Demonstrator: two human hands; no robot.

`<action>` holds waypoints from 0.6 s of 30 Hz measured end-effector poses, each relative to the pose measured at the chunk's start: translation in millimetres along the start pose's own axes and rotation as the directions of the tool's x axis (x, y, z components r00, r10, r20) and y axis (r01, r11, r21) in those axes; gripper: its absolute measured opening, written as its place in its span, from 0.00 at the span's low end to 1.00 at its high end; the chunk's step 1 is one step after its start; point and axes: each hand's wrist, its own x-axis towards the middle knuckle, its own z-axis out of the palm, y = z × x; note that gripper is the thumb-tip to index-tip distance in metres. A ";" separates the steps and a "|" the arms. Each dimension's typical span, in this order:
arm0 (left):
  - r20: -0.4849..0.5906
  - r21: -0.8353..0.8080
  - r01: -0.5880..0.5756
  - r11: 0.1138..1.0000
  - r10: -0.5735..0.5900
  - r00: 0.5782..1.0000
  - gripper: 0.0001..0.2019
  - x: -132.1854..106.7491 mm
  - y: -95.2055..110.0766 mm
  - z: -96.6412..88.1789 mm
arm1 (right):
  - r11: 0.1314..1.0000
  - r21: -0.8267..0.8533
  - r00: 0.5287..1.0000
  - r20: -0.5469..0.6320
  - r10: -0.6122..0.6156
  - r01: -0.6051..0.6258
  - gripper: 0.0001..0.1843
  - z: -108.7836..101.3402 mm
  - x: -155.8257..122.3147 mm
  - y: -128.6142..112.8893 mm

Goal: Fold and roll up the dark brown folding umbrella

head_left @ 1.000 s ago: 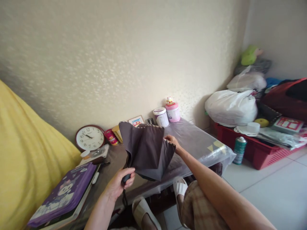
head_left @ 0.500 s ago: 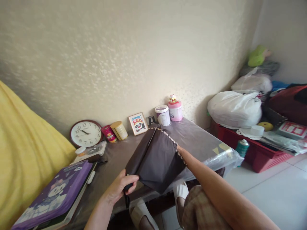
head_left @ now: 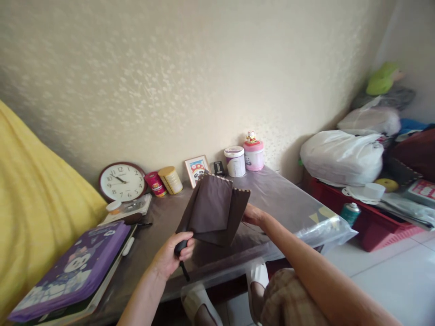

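A dark brown folding umbrella (head_left: 212,203) with checked trim is held above the table, its fabric panels loose and partly folded flat. My left hand (head_left: 175,253) is wrapped around its short black handle, from which a wrist strap dangles. At the right edge of the fabric, my right hand (head_left: 253,214) grips the umbrella from behind. Its fingertips are hidden by the panel. Behind the umbrella's top edge stands a framed panda picture (head_left: 197,170), partly covered.
Along the wall stand a clock (head_left: 122,183), a red can (head_left: 156,184), a yellow can (head_left: 170,180), a white tub (head_left: 234,162) and a pink tub (head_left: 253,156). A purple folder (head_left: 73,267) lies left. Right of the table (head_left: 282,199) are a red crate (head_left: 370,231) and a spray can (head_left: 350,213).
The umbrella's fabric has turned and narrowed, with one panel now lying flat over the others. My right hand has shifted left and come partly into view. The left hand keeps the handle.
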 end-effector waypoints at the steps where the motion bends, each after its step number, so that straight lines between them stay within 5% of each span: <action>1: -0.001 -0.045 0.018 0.999 -0.018 1.000 0.14 0.0 -1.1 -2.8 | 0.999 -0.003 0.998 0.020 0.054 -0.054 0.07 1.8 2.2 0.8; 6: -0.053 -0.085 -0.043 0.995 0.038 0.998 0.14 -6.5 -4.9 -9.4 | 0.991 -0.029 0.991 0.030 0.132 -0.131 0.08 6.0 10.5 4.8; 9: -0.219 0.397 -0.113 0.911 0.214 0.952 0.14 -9.1 -5.6 -9.0 | 0.989 -0.103 0.994 0.007 0.109 -0.108 0.07 7.0 12.2 5.9; 11: -0.351 0.787 0.005 0.617 0.442 0.826 0.11 -9.8 -5.6 -9.6 | 0.984 -0.153 0.995 0.005 0.098 -0.096 0.06 6.9 11.6 5.0; 13: -0.311 0.949 0.194 0.248 0.644 0.699 0.05 -10.9 -5.3 -11.0 | 0.973 -0.201 0.993 0.030 0.117 -0.109 0.08 6.1 9.8 2.8; 15: -0.173 0.964 0.265 -0.024 0.700 0.693 0.07 -13.0 -5.4 -12.2 | 0.959 -0.259 0.992 0.029 0.124 -0.113 0.09 4.7 7.6 -0.4; 18: -0.035 0.948 0.235 -0.217 0.661 0.750 0.16 -16.2 -7.4 -13.1 | 0.927 -0.374 0.999 -0.037 0.006 -0.019 0.08 2.9 4.9 -5.9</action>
